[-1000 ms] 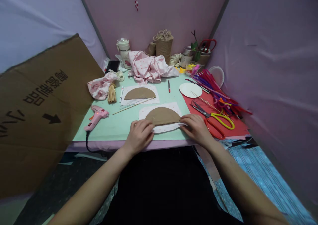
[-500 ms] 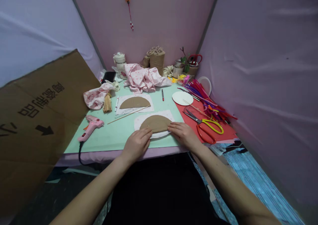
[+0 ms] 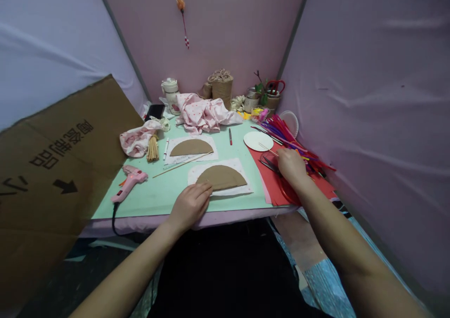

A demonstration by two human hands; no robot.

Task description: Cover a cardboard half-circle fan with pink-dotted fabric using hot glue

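In front of me a half-round piece of brown cardboard point(image 3: 223, 177) lies on a white, faintly patterned fabric sheet point(image 3: 234, 191). My left hand point(image 3: 192, 203) rests at its left corner, with outstretched fingers laid flat on it. My right hand point(image 3: 292, 166) is off to the right, above red paper. Its fingers are closed at a thin wooden stick point(image 3: 269, 148), whose far end points to a white oval disc point(image 3: 258, 141). Under that hand and wrist lie scissors point(image 3: 270, 164); the yellow handle is mostly hidden.
Farther back, a second cardboard half-round point(image 3: 191, 147) lies on fabric, with a long stick point(image 3: 183, 164) before it. A pink glue gun point(image 3: 130, 182) and a large cardboard sheet point(image 3: 70, 168) are at left. Pipe cleaners point(image 3: 298, 142) spread at right; crumpled pink fabric point(image 3: 207, 113) lies behind.
My right hand has left the near half-round's right corner and moved right and away from me, onto the stick and scissors. My left hand has stayed at the left corner.
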